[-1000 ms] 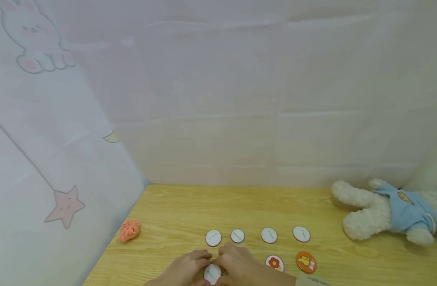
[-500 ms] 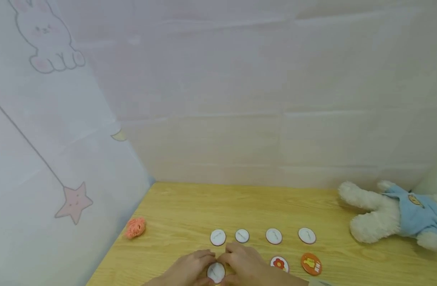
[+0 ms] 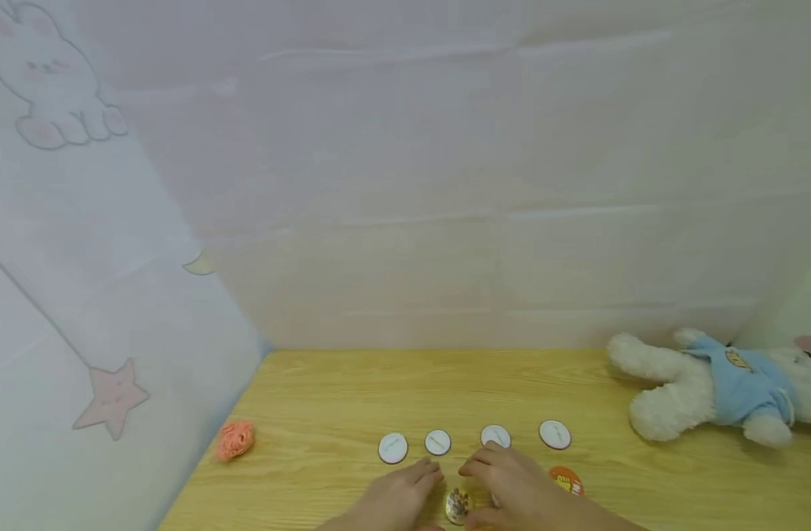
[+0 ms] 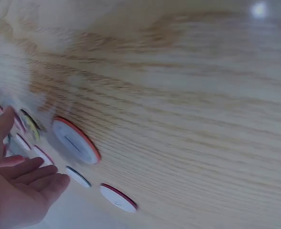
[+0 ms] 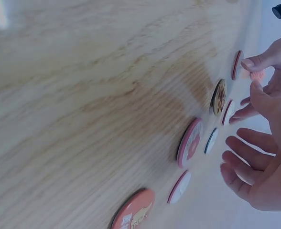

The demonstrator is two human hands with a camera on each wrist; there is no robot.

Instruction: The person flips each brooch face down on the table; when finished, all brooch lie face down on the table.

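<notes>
The left grip (image 3: 393, 498) is released, its fingers loosely bent around nothing. The right grip (image 3: 521, 490) is likewise released, with the thumb spread away from the fingers. Between the two grips, the gold picture badge (image 3: 457, 507) lies face up on the wooden surface (image 3: 352, 391), just beside the right thumb.

In the left wrist view, a white-backed badge with an orange-red rim (image 4: 76, 143) lies near the left grip, pin side up. In the right wrist view, a pink-rimmed badge (image 5: 192, 142) rests near the right grip; in the head view the right hand mostly covers it. The orange badge (image 3: 566, 479) sits to the right of the right grip, its lower part hidden by the forearm.

Beyond the grips runs a row of four white-backed badges (image 3: 393, 448), the third just past the right fingertips. Coral yarn (image 3: 235, 440) lies well left of the left grip; a plush toy in blue (image 3: 744, 383) lies far right of the right grip.
</notes>
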